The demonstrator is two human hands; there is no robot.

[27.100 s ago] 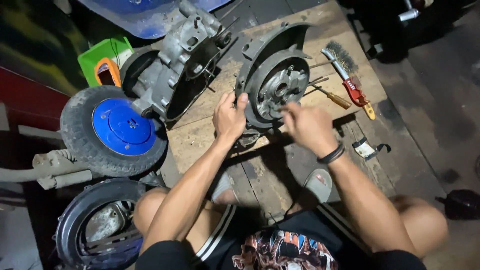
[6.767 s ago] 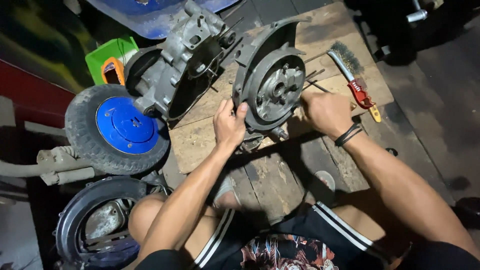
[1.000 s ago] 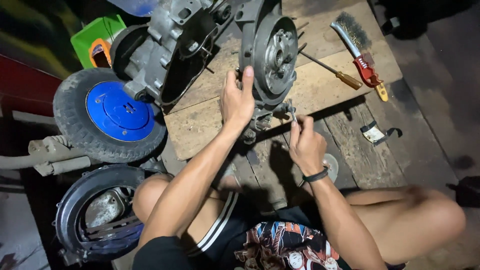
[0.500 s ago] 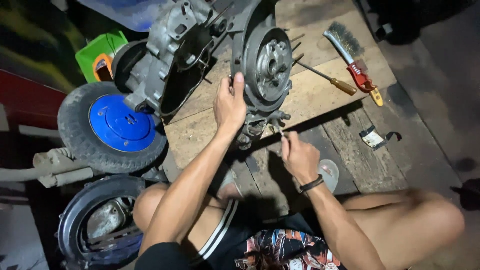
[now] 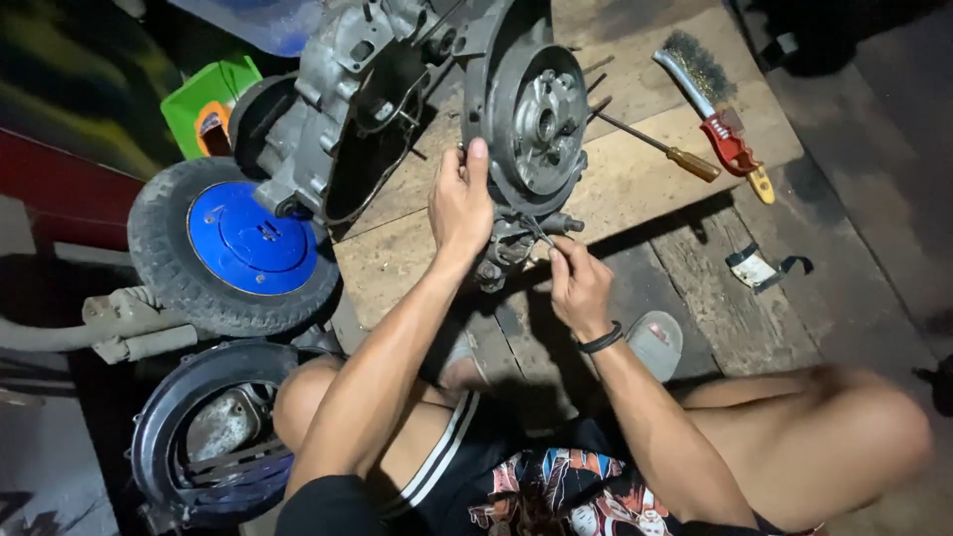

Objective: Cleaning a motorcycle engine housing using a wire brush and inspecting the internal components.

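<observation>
— What are you on right now?

— Steadying the engine. It sits tipped on the wooden board, round hub facing me. My left hand is flat against its rim, fingers together and thumb hooked over the edge. My right hand is down at the underside, fingertips pinched on a small fitting there; it's too small and dark to say just what it is.

— So which step is that?

— Working a part loose or on at the bottom, I'd judge. The next move wants a firm brace from the left and a fine twist from the right, since the case could roll.

— Anything in the way?

— The second case half leans just beside it, touching the blue wheel. The studs stick out near my knuckles. The screwdriver and wire brush lie on the board to the right, well within reach. A tyre sits by my left knee, a green box behind.
</observation>
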